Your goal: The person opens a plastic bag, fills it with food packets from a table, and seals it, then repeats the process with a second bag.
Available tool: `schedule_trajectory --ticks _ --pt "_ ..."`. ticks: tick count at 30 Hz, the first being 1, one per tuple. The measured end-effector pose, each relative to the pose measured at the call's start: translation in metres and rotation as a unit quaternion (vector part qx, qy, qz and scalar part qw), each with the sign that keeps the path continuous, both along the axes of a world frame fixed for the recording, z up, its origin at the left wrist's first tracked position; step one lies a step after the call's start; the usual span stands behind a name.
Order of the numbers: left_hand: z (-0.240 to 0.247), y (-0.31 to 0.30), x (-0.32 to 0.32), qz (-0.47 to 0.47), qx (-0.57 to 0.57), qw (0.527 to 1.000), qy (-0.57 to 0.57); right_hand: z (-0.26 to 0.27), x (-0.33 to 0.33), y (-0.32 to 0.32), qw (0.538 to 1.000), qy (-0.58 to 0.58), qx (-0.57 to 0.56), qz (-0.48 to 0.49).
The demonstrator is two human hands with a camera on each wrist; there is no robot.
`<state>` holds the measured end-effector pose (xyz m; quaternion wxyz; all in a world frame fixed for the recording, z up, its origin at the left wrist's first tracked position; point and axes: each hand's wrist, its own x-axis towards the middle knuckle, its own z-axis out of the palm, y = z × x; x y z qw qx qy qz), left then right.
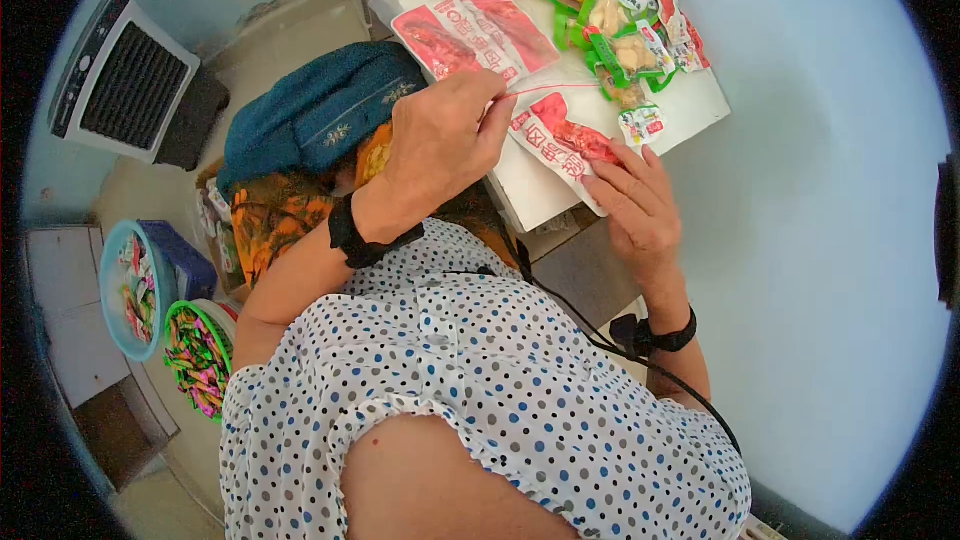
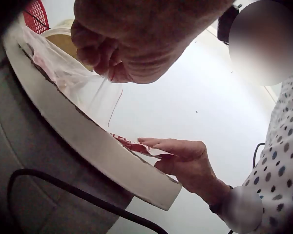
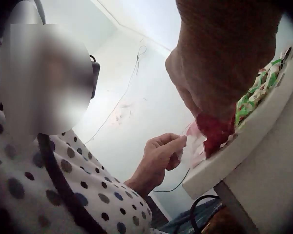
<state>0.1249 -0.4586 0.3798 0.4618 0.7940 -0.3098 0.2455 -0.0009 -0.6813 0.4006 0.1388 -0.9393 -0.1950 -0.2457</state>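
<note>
My left hand [image 1: 440, 140] pinches the edge of a clear plastic bag [image 2: 95, 97] over the table, thumb against curled fingers. A thin red line [image 1: 556, 88] runs along the bag from those fingertips toward the right. My right hand [image 1: 643, 215] holds a small red-and-white food packet [image 1: 562, 140] at its near right end, fingers on top and thumb beneath in the left wrist view. This packet lies tilted at the table's near edge. Just beyond my left hand, larger red-and-white printed packaging [image 1: 470, 30] lies flat; part of it is hidden by the hand.
Several green-edged snack packets [image 1: 630, 40] are heaped on the right of the white table [image 1: 700, 105]. A blue bag [image 1: 320, 115] sits left of the table. Farther left are an air cooler [image 1: 135, 80], a blue basin [image 1: 112, 275] and a green basket [image 1: 182, 360] on the floor.
</note>
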Motion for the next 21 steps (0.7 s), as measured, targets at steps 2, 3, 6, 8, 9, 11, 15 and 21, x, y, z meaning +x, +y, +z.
schedule_trajectory --ticks 2,3,6,8,9,11,15,21 --pt "0.001 0.0 0.0 -0.005 0.0 1.0 -0.003 -0.002 0.0 0.0 1.0 -0.001 0.008 0.002" --pt "0.001 0.0 0.0 -0.007 0.003 1.0 -0.001 0.002 -0.001 0.002 1.0 0.017 0.005 -0.012" --pt "0.0 0.0 0.0 -0.013 0.013 1.0 0.004 0.014 -0.004 0.006 0.995 0.089 0.018 -0.039" --pt "0.0 0.0 0.0 -0.014 0.021 1.0 0.002 0.012 -0.008 0.0 0.986 0.153 0.058 -0.035" --pt "0.0 0.0 0.0 -0.017 0.024 1.0 0.005 0.009 -0.008 -0.001 0.985 0.143 0.085 -0.044" --pt "-0.002 0.0 -0.001 -0.019 0.032 0.999 0.013 0.005 -0.007 -0.003 0.981 0.122 0.139 -0.059" --pt "0.001 0.0 -0.004 -0.025 0.042 0.999 0.02 0.005 -0.001 0.013 0.973 0.106 0.097 -0.178" --pt "0.005 0.002 -0.005 -0.026 0.056 0.998 0.027 0.001 0.003 0.008 0.933 0.222 0.191 -0.21"
